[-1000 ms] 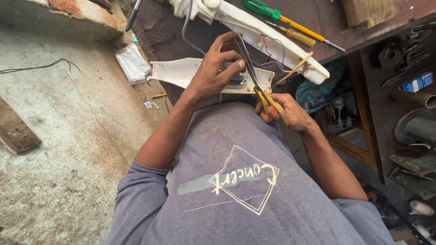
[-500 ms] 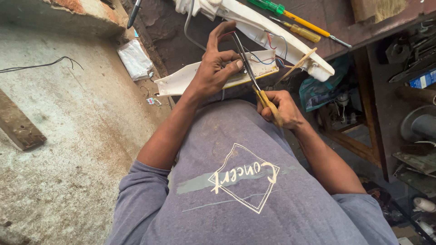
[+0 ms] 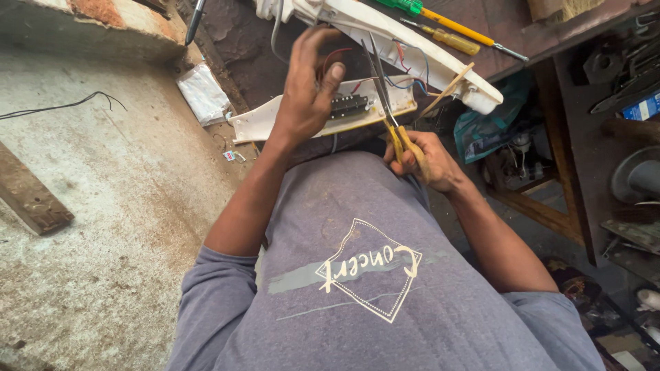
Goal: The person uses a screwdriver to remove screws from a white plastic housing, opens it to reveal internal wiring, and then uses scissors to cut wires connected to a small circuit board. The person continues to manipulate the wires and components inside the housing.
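My left hand (image 3: pixel 306 89) is lifted over a white plastic panel (image 3: pixel 265 124) that rests near my lap, its fingers pinched on thin red and dark wires. A dark component (image 3: pixel 350 104) sits on that panel. My right hand (image 3: pixel 427 161) grips yellow-handled scissors (image 3: pixel 385 103) with the blades pointing up and away, close to the wires at my left fingers. Behind the panel lies a long white casing (image 3: pixel 419 51) with blue and red wires running from it.
Two screwdrivers (image 3: pixel 447 27) lie on the dark bench at the top. A clear plastic bag (image 3: pixel 203 93), a black cable (image 3: pixel 62 106) and a wooden block (image 3: pixel 31 199) lie on the concrete at left. Shelves of metal parts (image 3: pixel 632 82) stand at right.
My left hand has risen off the panel and now pinches the wires higher up. The scissors have tilted more upright, with the blades next to those wires.
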